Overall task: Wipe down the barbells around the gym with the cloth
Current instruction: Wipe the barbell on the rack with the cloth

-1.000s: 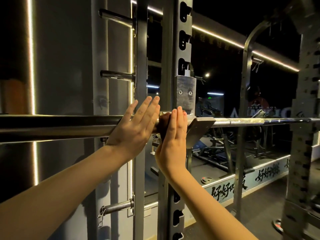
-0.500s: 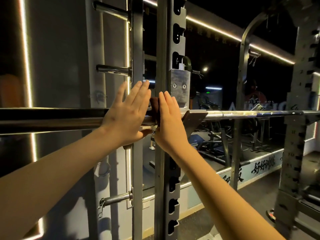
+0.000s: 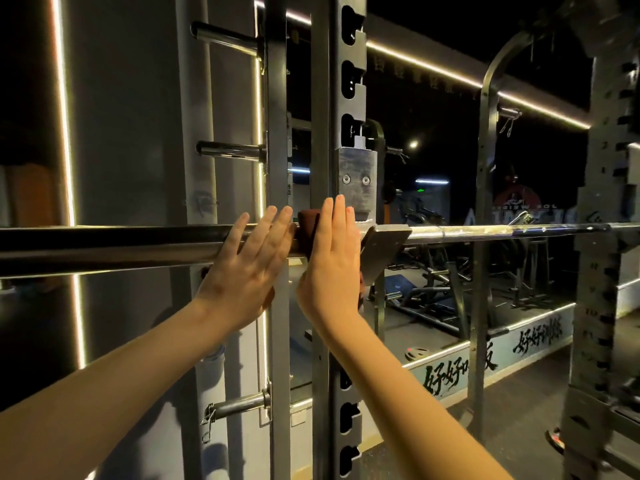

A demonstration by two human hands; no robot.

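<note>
A steel barbell (image 3: 104, 249) runs across the view at chest height and rests in the hook (image 3: 381, 247) of a squat rack. My left hand (image 3: 246, 268) lies flat against the thick sleeve with straight fingers. Just to its right, my right hand (image 3: 332, 261) presses a dark reddish-brown cloth (image 3: 308, 226) against the bar with straight fingers. Only the cloth's top shows between the two hands. The thin shaft (image 3: 485, 232) goes on to the right past the hook.
The rack's slotted upright (image 3: 341, 81) stands right behind my hands. Plate-storage pegs (image 3: 228, 148) stick out to the left. A second upright (image 3: 602, 271) stands at the right. Benches, a weight plate (image 3: 417, 353) on the floor and other machines lie beyond.
Both hands stay side by side on the bar near the hook. The view has shifted a little, and the right hand's fingers reach slightly higher over the cloth.
</note>
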